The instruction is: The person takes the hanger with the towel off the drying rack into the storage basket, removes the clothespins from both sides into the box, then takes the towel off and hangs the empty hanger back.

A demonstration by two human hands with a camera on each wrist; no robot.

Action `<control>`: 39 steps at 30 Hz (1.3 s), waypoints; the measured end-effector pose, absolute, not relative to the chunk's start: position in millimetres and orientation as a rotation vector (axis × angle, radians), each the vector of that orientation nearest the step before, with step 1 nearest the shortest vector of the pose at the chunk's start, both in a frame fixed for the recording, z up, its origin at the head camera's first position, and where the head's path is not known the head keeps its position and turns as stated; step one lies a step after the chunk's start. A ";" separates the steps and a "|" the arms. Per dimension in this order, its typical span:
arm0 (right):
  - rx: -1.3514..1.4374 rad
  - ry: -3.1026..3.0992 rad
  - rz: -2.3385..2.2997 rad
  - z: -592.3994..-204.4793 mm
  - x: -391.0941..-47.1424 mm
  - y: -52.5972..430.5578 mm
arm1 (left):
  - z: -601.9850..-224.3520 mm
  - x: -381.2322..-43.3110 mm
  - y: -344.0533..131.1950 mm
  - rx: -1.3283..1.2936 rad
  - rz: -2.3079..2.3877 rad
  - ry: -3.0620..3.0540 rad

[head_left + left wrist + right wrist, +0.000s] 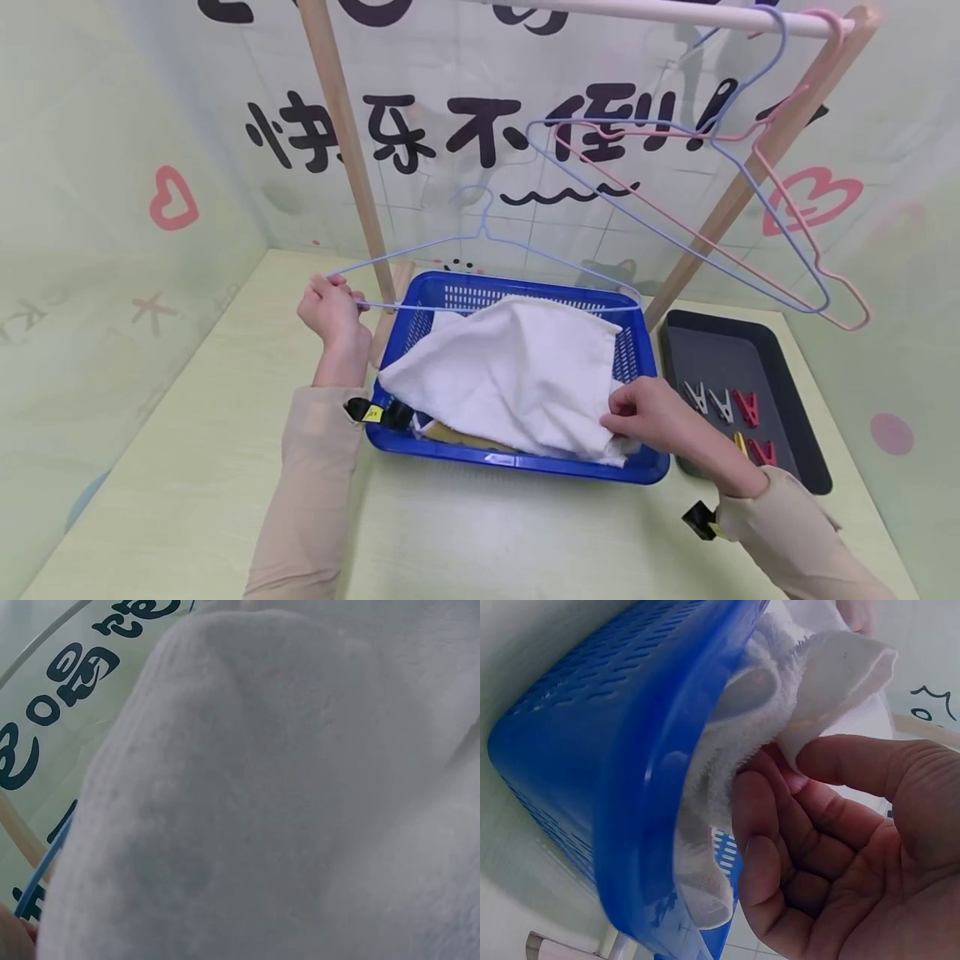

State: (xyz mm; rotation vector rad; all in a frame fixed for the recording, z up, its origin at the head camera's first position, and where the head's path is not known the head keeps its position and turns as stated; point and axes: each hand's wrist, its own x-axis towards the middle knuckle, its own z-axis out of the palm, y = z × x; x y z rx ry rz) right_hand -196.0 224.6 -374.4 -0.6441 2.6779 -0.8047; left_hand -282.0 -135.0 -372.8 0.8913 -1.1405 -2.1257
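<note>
My left hand (335,315) grips the left corner of a blue wire clothes hanger (482,236), held up over the back of a blue plastic basket (570,470). A white towel (517,367) lies rumpled across the basket, its right edge pinched between the thumb and fingers of my right hand (651,415). In the right wrist view, that thumb presses a fold of the towel (847,679) beside the basket rim (649,765). White cloth (247,787) fills most of the left wrist view, with the hanger (45,864) at its left. Yellow fabric (465,437) shows beneath the towel.
A dark grey tray (712,343) with several clothes pegs (746,408) stands right of the basket. Above, a blue hanger (675,125) and a pink hanger (847,300) hang from a white rod (645,10) between wooden posts (348,142).
</note>
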 end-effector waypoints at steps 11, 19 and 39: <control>-0.561 2.823 -0.691 -382.4 -207.5 222.6 | -371.3 -277.0 -136.4 0.881 -2.120 -1.166; -0.517 2.901 -0.651 -387.8 -213.9 224.2 | -369.0 -276.1 -133.7 0.849 -2.128 -1.167; -0.157 2.786 -1.556 -363.3 -221.3 247.2 | -373.3 -270.3 -129.9 0.839 -2.179 -1.227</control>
